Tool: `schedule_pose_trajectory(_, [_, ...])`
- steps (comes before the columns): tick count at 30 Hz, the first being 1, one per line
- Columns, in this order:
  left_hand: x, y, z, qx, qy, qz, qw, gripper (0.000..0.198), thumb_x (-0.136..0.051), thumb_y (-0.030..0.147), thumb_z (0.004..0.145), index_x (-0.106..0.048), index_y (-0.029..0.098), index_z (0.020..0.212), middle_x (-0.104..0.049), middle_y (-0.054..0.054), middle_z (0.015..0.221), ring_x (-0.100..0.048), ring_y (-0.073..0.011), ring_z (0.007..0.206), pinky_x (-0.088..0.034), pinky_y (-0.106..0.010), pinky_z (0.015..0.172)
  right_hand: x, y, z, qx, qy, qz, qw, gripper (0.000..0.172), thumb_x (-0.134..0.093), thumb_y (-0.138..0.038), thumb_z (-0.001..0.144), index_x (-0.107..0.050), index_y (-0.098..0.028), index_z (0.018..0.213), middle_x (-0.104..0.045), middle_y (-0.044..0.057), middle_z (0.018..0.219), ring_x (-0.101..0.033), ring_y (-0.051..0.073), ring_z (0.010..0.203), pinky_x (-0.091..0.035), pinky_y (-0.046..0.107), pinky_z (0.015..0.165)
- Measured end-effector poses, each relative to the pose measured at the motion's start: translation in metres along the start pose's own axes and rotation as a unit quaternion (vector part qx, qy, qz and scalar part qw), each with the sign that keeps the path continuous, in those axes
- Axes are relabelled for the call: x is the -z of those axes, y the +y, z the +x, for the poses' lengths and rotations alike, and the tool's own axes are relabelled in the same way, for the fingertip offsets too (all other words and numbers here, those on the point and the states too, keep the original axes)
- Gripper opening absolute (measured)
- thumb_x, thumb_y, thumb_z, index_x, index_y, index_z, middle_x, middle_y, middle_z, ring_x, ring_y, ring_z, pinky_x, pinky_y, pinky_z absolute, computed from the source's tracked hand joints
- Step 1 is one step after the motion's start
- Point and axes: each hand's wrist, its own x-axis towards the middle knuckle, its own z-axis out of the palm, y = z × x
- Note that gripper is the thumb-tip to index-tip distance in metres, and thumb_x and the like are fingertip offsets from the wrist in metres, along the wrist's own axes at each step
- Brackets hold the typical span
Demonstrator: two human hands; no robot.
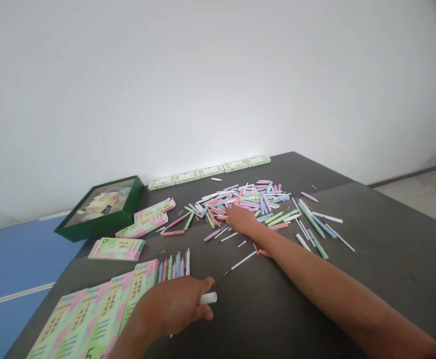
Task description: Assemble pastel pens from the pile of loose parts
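Observation:
My left hand (176,301) is at the front of the table, its fingers closed around a white pen barrel (208,298) whose end sticks out past the thumb. Just beyond it lies a row of pastel pens (174,267), side by side. My right hand (242,220) reaches into the near edge of a spread pile of pen parts (253,199) in pink, purple, green, blue and white. Its fingers are curled down among the parts; what they grip, if anything, is hidden. A thin white refill (242,263) lies below my right wrist.
Pink-and-green pen boxes (105,304) lie in a row at front left, with more boxes (116,248) behind. A green box (128,214) holding a plastic packet stands at the left edge. Flat boxes (212,171) line the wall. Loose barrels (311,219) lie at right.

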Motion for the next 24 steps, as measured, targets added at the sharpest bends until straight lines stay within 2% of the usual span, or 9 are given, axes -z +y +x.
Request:
schedule_pose_trajectory(7, [0.005,0.004,0.0,-0.008,-0.005,-0.011,1.0,0.051,-0.055,0.037,0.077,-0.053,0.027,0.127,-0.07,-0.01,0.099,-0.064,-0.0325,0.092,-0.046,-0.038,0.07,0.006,0.044,-0.032,-0.034,-0.016,-0.021,0.999,0.027,-0.038,-0.022,0.09,-0.059,-0.016,0.105,-0.062,0.015,0.106,-0.059,0.025,0.098,-0.044,0.033,0.079])
schedule_pose_trajectory(10, [0.006,0.007,-0.001,-0.004,-0.01,-0.01,1.0,0.051,-0.055,0.037,0.078,-0.053,0.026,0.128,-0.07,-0.01,0.098,-0.064,-0.0323,0.09,-0.046,-0.038,0.069,0.009,0.05,-0.037,-0.061,-0.013,-0.025,0.998,0.026,-0.04,-0.019,0.088,-0.058,-0.015,0.106,-0.062,0.015,0.104,-0.06,0.024,0.093,-0.044,0.032,0.075])
schedule_pose_trajectory(13, [0.004,0.007,0.0,-0.001,-0.014,-0.004,1.0,0.052,-0.056,0.036,0.077,-0.053,0.026,0.128,-0.07,-0.01,0.098,-0.065,-0.0318,0.09,-0.046,-0.037,0.069,0.011,0.037,-0.035,-0.054,0.008,-0.02,0.998,0.03,-0.033,-0.023,0.092,-0.055,-0.015,0.11,-0.06,0.016,0.106,-0.059,0.025,0.094,-0.043,0.033,0.075])
schedule_pose_trajectory(19, [0.0,0.005,0.005,-0.007,-0.009,0.01,1.0,0.049,-0.055,0.039,0.077,-0.055,0.026,0.125,-0.069,-0.01,0.099,-0.064,-0.0316,0.091,-0.047,-0.036,0.07,0.003,-0.005,-0.016,0.055,0.003,0.01,0.998,0.028,-0.036,-0.034,0.092,-0.058,-0.024,0.105,-0.061,0.008,0.106,-0.059,0.021,0.094,-0.043,0.029,0.073])
schedule_pose_trajectory(24, [0.003,0.004,0.002,-0.014,-0.015,0.006,1.0,0.049,-0.054,0.038,0.079,-0.053,0.027,0.127,-0.07,-0.009,0.098,-0.065,-0.0311,0.089,-0.047,-0.036,0.069,-0.006,-0.016,-0.007,0.088,-0.011,0.013,0.996,0.028,-0.038,-0.033,0.091,-0.059,-0.021,0.106,-0.061,0.01,0.106,-0.06,0.023,0.093,-0.044,0.03,0.072])
